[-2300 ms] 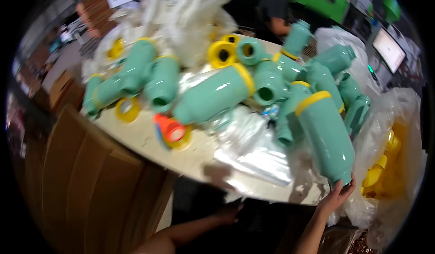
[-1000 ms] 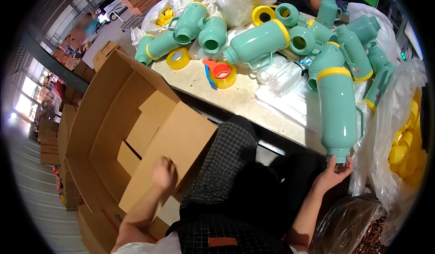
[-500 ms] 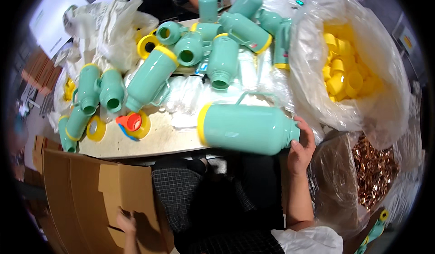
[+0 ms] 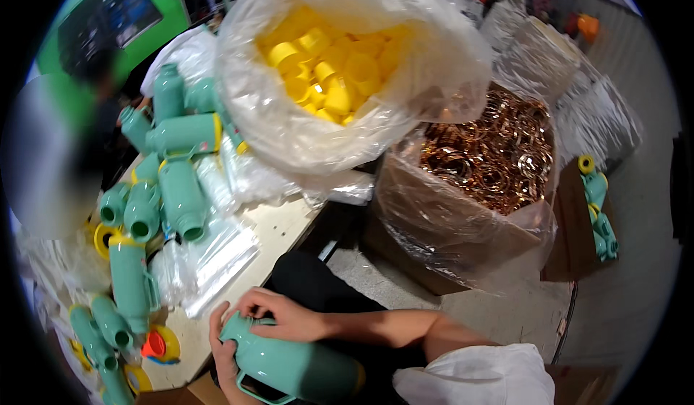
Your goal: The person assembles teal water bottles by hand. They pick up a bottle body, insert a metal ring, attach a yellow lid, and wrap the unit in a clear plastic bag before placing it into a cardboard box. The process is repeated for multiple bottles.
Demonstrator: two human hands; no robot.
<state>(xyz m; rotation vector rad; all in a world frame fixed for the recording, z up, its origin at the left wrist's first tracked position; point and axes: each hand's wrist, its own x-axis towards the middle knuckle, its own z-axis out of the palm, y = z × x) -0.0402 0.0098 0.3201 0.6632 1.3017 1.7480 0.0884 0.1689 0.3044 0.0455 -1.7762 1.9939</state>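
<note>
A pale green thermos flask (image 4: 303,367) lies across my lap, its neck toward the table and its yellow base ring toward my right. My left hand (image 4: 223,346) is wrapped round the neck end from the left. My right hand (image 4: 288,320) grips the same end from above, fingers bent over the neck, so the mouth is largely hidden. The flask's handle (image 4: 264,392) faces the lower edge. Nearby on the table lie another green flask (image 4: 131,286) and a red part (image 4: 154,345) resting in a yellow ring (image 4: 172,342).
More green flasks (image 4: 181,195) and clear plastic bags (image 4: 224,264) cover the table (image 4: 278,228). Beyond its right edge stand a clear bag of yellow cups (image 4: 340,79) and a plastic-lined box of shiny copper-coloured rings (image 4: 491,152). A carton (image 4: 567,228) with flasks is farther right.
The view has swung to the right. The flask has moved from over the table edge onto my lap. My left hand has come up from the carton and joined my right at its neck.
</note>
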